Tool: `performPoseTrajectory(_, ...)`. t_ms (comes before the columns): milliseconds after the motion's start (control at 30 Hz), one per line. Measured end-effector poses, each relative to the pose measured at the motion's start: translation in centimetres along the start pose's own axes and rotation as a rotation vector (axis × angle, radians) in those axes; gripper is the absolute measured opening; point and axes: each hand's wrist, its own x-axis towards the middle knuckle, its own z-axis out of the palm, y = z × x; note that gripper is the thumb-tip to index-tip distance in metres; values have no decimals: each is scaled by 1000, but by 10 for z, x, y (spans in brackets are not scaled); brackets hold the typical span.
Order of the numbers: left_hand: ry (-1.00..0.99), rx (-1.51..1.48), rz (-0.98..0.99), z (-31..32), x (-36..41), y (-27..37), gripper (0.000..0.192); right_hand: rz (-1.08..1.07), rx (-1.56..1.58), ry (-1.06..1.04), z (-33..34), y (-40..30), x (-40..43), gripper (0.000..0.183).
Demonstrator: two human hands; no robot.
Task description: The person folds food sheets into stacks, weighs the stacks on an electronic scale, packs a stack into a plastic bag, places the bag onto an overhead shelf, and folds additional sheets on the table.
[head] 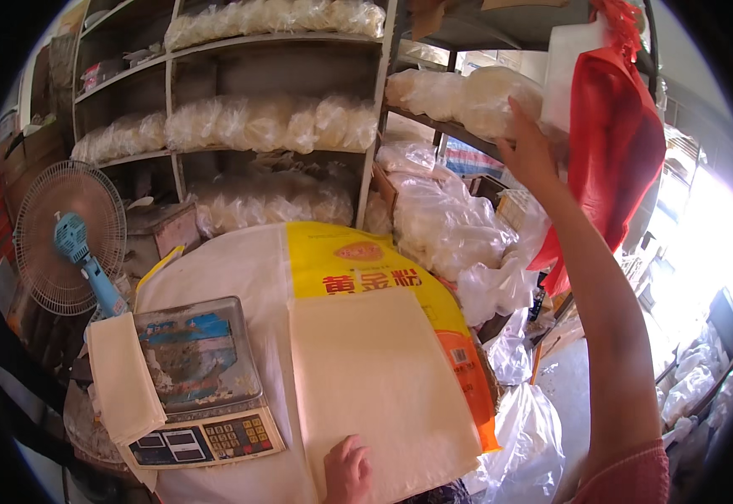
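Note:
My right hand [527, 148] is raised at the end of a stretched arm, at a clear plastic bag [498, 101] of pale round sheets on the metal shelf at upper right. Its fingers touch the bag's near side; whether they grip it is hidden. Low in the view, my left hand [348, 469] rests with curled fingers on a stack of large, thin cream sheets [379, 372]. The sheets lie over a yellow, orange and white printed sack [347, 233]. Left of them is a digital weighing scale [196, 353] with a worn metal pan. A folded cream sheet bundle [125, 378] leans over its left edge.
A blue electric fan [71, 236] stands at left. Shelves [272, 38] at the back hold several rows of clear bags [272, 123]. Red plastic bags [618, 138] hang beside my right forearm. Filled clear bags [448, 214] are piled below the right shelf.

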Motion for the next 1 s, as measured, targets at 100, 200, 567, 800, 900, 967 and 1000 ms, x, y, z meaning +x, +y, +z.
performPoseTrajectory(100, -16, 18, -4, -3, -6, -3, 24, -130, -128, -41, -29, -22, -34, 69)
performPoseTrajectory(200, 11, 71, 38, 1, -12, -8, 25, -244, 25, 160, -53, -26, -60, 62)
performPoseTrajectory(567, 136, -668, -387, -33, -11, -14, 23, -300, 834, -791, -95, -121, -336, 13)
performPoseTrajectory(800, 218, -404, -348, -71, -62, 7, 28, -321, 1003, -875, -112, -177, -438, 22)
performPoseTrajectory(900, 170, -485, -382, -69, -78, 5, 39, -379, 1011, -913, -120, -201, -440, 25)
performPoseTrajectory(967, 164, -626, -435, -64, -83, 7, 51, -401, 1025, -884, -117, -212, -446, 24)
performPoseTrajectory(1000, 164, -626, -433, -61, -87, 5, 51, -435, 976, -874, -117, -217, -446, 23)
